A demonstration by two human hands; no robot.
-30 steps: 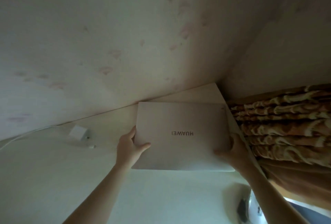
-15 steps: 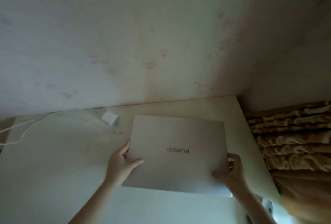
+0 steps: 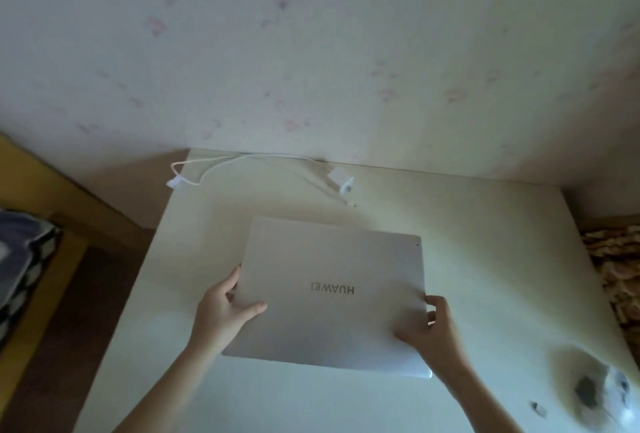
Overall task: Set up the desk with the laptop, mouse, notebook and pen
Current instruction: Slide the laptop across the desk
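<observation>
I have the closed laptop (image 3: 332, 294) pinched by its side edges, left hand (image 3: 221, 311) and right hand (image 3: 433, 332) each curled around it, thumbs on the lid, over the middle of the desk (image 3: 485, 224). Beyond my grip lies the charger (image 3: 341, 181). I'd set it down flat and square, short of the cable.

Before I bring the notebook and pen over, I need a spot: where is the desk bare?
Bare desk lies left of the laptop, and another strip lies right of it up to the desk's edge. It is crowded along the back wall, where the charger and cable lie, and at the near right corner, where a blurred object sits.
</observation>
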